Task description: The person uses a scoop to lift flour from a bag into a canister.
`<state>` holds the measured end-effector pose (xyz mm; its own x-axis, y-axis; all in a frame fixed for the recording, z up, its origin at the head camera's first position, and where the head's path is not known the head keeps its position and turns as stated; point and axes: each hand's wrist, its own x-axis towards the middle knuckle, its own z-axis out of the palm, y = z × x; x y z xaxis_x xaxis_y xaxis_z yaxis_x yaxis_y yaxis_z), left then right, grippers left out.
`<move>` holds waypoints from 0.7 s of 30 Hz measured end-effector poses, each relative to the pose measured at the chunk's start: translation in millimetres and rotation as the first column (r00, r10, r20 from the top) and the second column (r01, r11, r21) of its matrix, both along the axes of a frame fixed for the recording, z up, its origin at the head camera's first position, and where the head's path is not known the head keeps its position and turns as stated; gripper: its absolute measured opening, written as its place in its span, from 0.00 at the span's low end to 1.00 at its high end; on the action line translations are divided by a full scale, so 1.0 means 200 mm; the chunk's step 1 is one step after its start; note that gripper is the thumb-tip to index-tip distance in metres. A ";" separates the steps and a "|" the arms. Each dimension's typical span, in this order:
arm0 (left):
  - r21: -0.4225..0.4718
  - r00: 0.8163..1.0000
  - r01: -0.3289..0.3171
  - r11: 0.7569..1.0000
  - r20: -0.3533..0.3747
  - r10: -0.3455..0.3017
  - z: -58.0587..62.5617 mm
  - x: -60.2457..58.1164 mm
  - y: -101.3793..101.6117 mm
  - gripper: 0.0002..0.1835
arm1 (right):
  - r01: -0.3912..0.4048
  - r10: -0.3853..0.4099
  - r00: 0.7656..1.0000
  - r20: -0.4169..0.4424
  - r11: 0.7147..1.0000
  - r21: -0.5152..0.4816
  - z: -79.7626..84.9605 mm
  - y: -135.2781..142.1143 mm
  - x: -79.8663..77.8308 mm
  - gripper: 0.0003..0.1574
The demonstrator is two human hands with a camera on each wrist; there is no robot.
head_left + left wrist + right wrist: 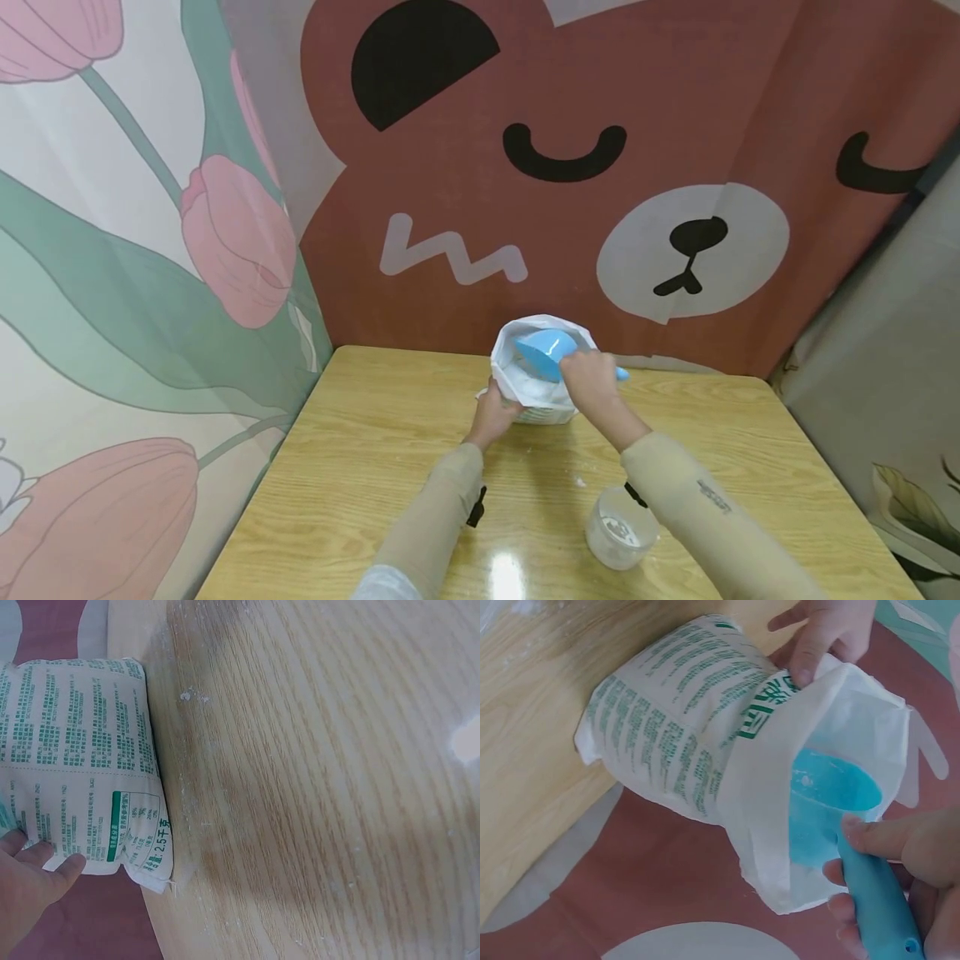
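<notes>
A white flour bag (546, 414) with green print stands at the table's far edge, its mouth spread wide. My left hand (495, 417) holds the bag's left side just below the rim, thumb on the printed face in the right wrist view. With my right hand (596, 387) I grip the handle of a blue scoop (881, 900). The scoop's bowl (547, 346) is inside the bag's mouth, tilted, with white specks on it. How much flour lies deeper in the bag is hidden.
A clear round tub (621, 533) with a little white powder in it stands on the wooden table (360, 475), below my right forearm. White powder specks (580, 481) dot the wood between tub and bag. A curtain with a bear print (450, 317) hangs right behind the table.
</notes>
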<state>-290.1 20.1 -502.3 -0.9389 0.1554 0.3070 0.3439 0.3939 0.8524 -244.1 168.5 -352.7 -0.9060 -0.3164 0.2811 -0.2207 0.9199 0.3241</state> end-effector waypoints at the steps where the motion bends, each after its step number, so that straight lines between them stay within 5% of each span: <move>1: 0.000 1.000 -0.002 1.000 -0.003 0.002 0.00 0.00 0.00 0.38 | 0.000 0.000 1.000 -0.001 1.000 0.002 0.00 0.00 -0.01 0.15; 21: 0.002 1.000 -0.012 1.000 -0.005 0.012 0.01 0.01 0.00 0.42 | -0.014 0.012 0.999 0.045 0.999 0.045 -0.04 -0.01 -0.06 0.16</move>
<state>-288.5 20.6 -500.2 -0.9392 0.1434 0.3121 0.3435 0.3965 0.8514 -255.9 166.6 -361.1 -0.9131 -0.3400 0.2252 -0.2480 0.9013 0.3551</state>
